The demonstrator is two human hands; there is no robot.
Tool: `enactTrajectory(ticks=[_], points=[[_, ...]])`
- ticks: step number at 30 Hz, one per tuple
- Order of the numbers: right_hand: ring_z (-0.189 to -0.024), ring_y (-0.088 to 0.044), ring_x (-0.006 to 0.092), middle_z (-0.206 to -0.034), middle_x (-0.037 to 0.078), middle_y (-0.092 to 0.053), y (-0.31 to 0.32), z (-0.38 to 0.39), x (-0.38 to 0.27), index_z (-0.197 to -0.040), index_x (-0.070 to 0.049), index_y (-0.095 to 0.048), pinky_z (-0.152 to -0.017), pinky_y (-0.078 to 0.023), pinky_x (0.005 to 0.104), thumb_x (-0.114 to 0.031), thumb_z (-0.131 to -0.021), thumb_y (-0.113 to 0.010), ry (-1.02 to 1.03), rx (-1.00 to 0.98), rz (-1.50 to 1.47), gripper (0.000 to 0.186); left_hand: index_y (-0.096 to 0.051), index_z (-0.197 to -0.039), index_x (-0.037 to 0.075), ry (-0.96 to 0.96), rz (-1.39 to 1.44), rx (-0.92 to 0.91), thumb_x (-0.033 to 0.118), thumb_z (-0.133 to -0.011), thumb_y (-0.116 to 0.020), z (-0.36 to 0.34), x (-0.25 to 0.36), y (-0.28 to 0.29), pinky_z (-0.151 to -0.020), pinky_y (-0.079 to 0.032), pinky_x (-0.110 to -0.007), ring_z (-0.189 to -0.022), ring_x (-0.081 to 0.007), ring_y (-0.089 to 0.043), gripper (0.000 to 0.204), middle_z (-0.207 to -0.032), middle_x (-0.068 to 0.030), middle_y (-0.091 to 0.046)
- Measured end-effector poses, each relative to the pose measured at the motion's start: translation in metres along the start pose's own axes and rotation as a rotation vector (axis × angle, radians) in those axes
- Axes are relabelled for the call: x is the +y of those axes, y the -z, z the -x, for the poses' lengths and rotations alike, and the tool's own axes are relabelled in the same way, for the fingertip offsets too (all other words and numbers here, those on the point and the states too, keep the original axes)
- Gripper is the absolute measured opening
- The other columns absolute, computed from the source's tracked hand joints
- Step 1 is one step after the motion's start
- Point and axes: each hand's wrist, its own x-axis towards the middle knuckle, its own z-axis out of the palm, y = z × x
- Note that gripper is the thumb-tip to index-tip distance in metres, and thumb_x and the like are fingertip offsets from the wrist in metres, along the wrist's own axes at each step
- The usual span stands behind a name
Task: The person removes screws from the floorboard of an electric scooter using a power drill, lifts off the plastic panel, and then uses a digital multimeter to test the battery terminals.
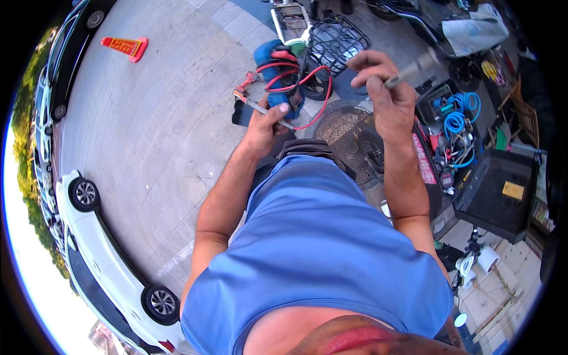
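Note:
My left hand (266, 128) is closed round a thin grey rod-shaped tool (284, 123); a red cable (322, 97) runs from its lower right end. Just beyond the fingers is a blue object (267, 56) with turns of red cable wound over it. Whether that hand also supports the blue object, I cannot tell. A red-orange tool (247, 81) shows beside the rod's far end. Raised to the right, my right hand (387, 94) has curled fingers round a greyish stick-like tool (414, 70), blurred, its end pointing up and right.
A round manhole cover (340, 133) lies beyond my waist. To the right are a toolbox with blue hose (454, 123) and a black tray (491, 192). A wire basket (337, 44) stands ahead. On the left are a white car (103, 254) and an orange cone (127, 47).

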Motion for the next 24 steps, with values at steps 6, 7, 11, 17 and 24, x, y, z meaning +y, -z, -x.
enactTrajectory(ticks=[6,7,11,17,24], points=[[-0.127,-0.056,0.0306,-0.133,0.015,-0.060,-0.091,-0.002,0.001,-0.126,-0.005,-0.066,-0.105,-0.046,0.0370,0.001,-0.086,-0.063,-0.193,-0.618,0.636,0.041,-0.057,-0.099,0.009,-0.301,0.048,0.217,0.039,-0.084,-0.072,0.049,0.056,0.131,-0.054,-0.032,-0.025,-0.063,-0.0100,-0.045,0.038,-0.076,0.0013,-0.052],[-0.123,-0.059,0.0305,-0.130,0.015,-0.062,-0.109,-0.014,0.009,-0.126,-0.004,-0.066,-0.104,-0.046,0.0370,0.002,-0.086,-0.062,-0.223,-0.539,0.543,0.041,-0.057,-0.100,0.008,-0.339,-0.024,0.321,0.038,-0.082,-0.073,0.058,0.067,0.149,-0.055,-0.032,-0.025,-0.064,-0.0100,-0.045,0.038,-0.077,0.0014,-0.053],[-0.115,-0.064,0.0267,-0.123,0.016,-0.066,-0.237,-0.066,0.035,-0.135,-0.006,-0.058,-0.101,-0.049,0.0373,-0.008,-0.085,-0.070,-0.131,-0.365,0.219,0.051,-0.060,-0.121,-0.002,-0.345,-0.320,0.274,0.019,-0.076,-0.075,0.092,0.123,0.230,-0.077,-0.050,-0.028,-0.092,-0.0101,-0.060,0.052,-0.106,-0.0053,-0.067],[-0.115,-0.063,0.0255,-0.129,0.017,-0.061,-0.464,-0.113,0.074,-0.147,-0.008,-0.044,-0.099,-0.053,0.0407,-0.026,-0.081,-0.084,-0.216,-0.431,-0.187,0.080,-0.059,-0.125,-0.003,-0.398,-0.424,0.286,0.016,-0.070,-0.087,0.127,0.189,0.337,-0.085,-0.051,-0.029,-0.094,-0.0131,-0.063,0.064,-0.110,-0.0071,-0.068],[-0.112,-0.062,0.0210,-0.123,0.013,-0.060,-0.614,-0.158,0.116,-0.147,-0.007,-0.038,-0.101,-0.050,0.0377,-0.028,-0.073,-0.091,-0.268,-0.622,-0.449,0.094,-0.063,-0.120,0.000,-0.410,-0.993,0.618,0.021,-0.075,-0.087,0.168,0.256,0.438,-0.062,-0.043,-0.026,-0.069,-0.0076,-0.054,0.055,-0.077,-0.0013,-0.064]])
